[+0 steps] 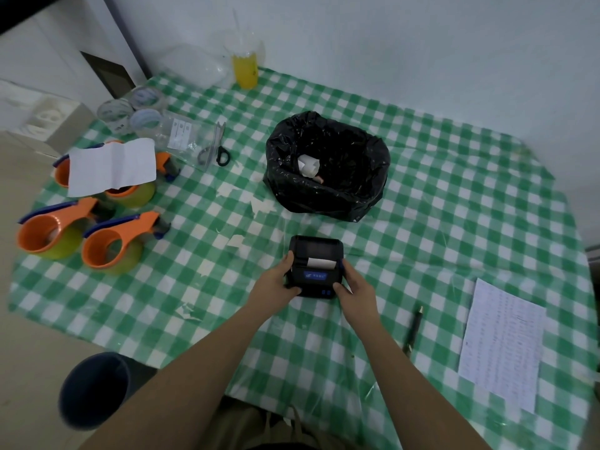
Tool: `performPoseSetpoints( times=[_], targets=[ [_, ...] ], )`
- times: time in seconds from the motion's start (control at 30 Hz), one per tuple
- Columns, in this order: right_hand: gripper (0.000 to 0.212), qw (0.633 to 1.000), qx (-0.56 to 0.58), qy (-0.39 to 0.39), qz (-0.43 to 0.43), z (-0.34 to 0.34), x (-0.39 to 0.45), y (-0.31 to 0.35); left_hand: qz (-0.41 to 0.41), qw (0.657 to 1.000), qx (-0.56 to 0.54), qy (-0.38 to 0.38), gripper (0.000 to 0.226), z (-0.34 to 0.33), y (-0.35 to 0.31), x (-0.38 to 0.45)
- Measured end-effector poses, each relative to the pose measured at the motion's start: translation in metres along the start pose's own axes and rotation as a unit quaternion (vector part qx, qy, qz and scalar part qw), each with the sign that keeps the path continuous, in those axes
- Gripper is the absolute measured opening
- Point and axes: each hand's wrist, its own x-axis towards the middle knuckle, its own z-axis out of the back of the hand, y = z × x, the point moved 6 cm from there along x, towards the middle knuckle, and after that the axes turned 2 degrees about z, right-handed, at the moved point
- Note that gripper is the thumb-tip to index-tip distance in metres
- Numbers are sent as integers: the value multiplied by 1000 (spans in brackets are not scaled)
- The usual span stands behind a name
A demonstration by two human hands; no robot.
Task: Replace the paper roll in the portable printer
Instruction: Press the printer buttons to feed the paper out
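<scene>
A small black portable printer (pixel 314 251) rests on the green checked tablecloth (pixel 422 206) near the middle. A short strip of white paper (pixel 320 263) sticks out of its slot, above a blue label. My left hand (pixel 278 278) grips its left side and my right hand (pixel 351 284) grips its right side. Behind it stands a bin lined with a black bag (pixel 328 167), with a curled white paper piece (pixel 307 165) inside.
Three orange tape dispensers (pixel 110 245) and a white sheet (pixel 112 166) lie at the left. Scissors (pixel 217 147), tape rolls and a yellow drink cup (pixel 245 68) sit at the back. A pen (pixel 414 329) and a printed page (pixel 501 342) lie at the right. A dark bin (pixel 94 389) stands on the floor.
</scene>
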Motion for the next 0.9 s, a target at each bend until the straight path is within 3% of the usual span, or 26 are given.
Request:
performPoseSetpoints(
  times=[0.9],
  targets=[
    [56, 1000, 8, 4, -4, 0, 4, -6, 15, 1000, 2, 11, 85, 2, -3, -1]
  ],
)
